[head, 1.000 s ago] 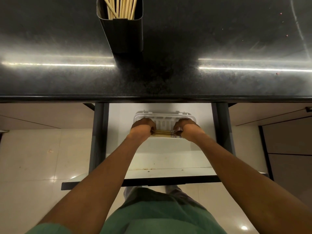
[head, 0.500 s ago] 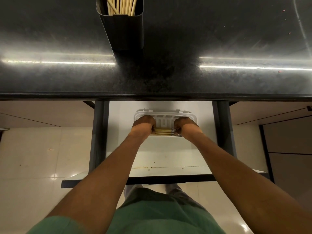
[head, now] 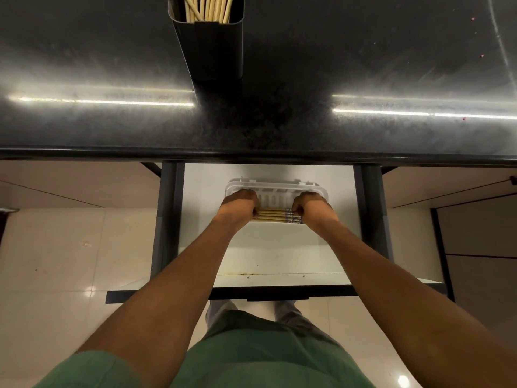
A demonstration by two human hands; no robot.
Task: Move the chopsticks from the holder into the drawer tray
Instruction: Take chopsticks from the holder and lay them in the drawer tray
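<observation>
both arms reached straight up-frame into the open drawer [head: 279,256] at centre. left hand [head: 239,204] and right hand [head: 312,207] were fisted over the white tray [head: 275,186]. tray sat just below the table [head: 307,79] front edge, with bare drawer floor below it. each grip was clamped on one end of a chopstick bundle [head: 270,215] lying crosswise in the tray. more chopsticks [head: 208,8] stood in the holder [head: 212,49], top centre.

Dark holder [head: 215,49] stands on the countertop [head: 335,65]; white tray [head: 275,186] sits in the drawer [head: 279,247].
</observation>
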